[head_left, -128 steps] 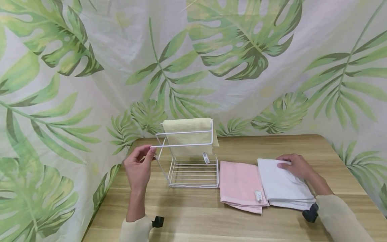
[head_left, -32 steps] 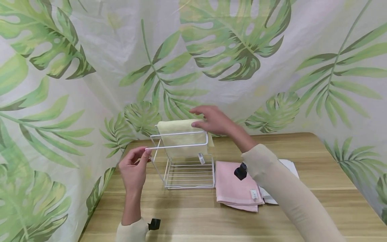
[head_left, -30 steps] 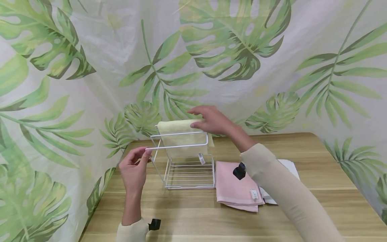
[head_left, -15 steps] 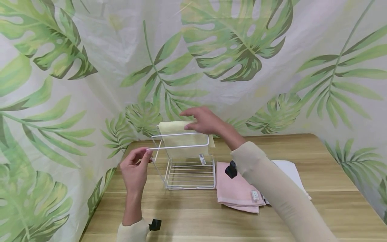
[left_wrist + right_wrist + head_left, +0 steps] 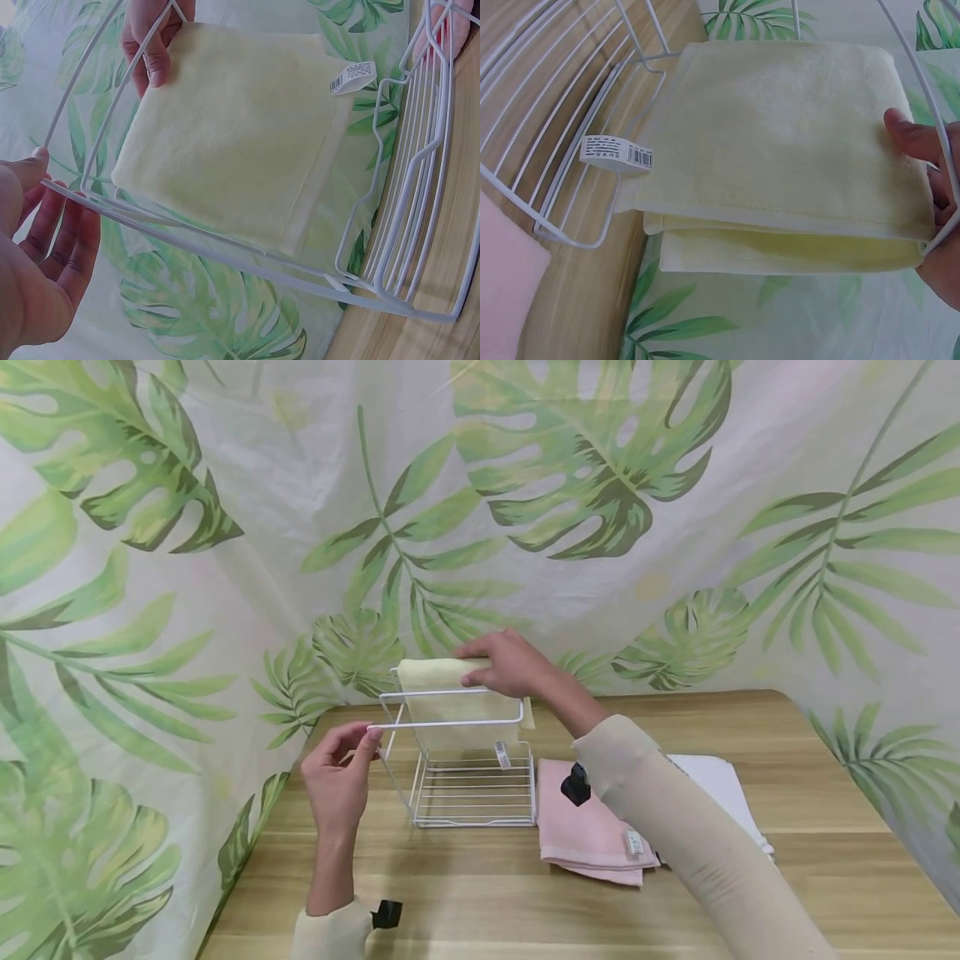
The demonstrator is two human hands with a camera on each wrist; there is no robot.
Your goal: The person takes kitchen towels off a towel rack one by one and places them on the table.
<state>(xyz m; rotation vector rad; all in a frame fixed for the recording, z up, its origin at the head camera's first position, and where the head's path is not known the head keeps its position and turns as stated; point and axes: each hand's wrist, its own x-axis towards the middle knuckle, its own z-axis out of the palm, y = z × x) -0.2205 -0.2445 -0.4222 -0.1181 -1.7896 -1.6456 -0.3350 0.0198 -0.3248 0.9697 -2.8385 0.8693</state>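
Note:
A pale yellow towel [image 5: 450,710] hangs folded over the rear top bar of a white wire rack [image 5: 474,823]. A barcode label [image 5: 615,154] sticks out from its lower edge in the right wrist view. My left hand [image 5: 337,777] pinches the rack's front left top corner between thumb and fingers. My right hand [image 5: 513,668] holds the towel at its top right, with the thumb on the front face and the other fingers behind. Beside the rack lies a folded pink towel [image 5: 581,835], and a folded white towel [image 5: 720,785] is partly hidden by my right sleeve.
The rack stands on a wooden table [image 5: 465,910], toward its back left. Behind and left of the table hangs a leaf-print cloth [image 5: 420,485]. My right forearm [image 5: 690,835] crosses above the pink and white towels.
Over the last seconds my right hand has gone from the white towel to the yellow one. In the last second it has slid a little left along the top. My left hand stays on the rack.

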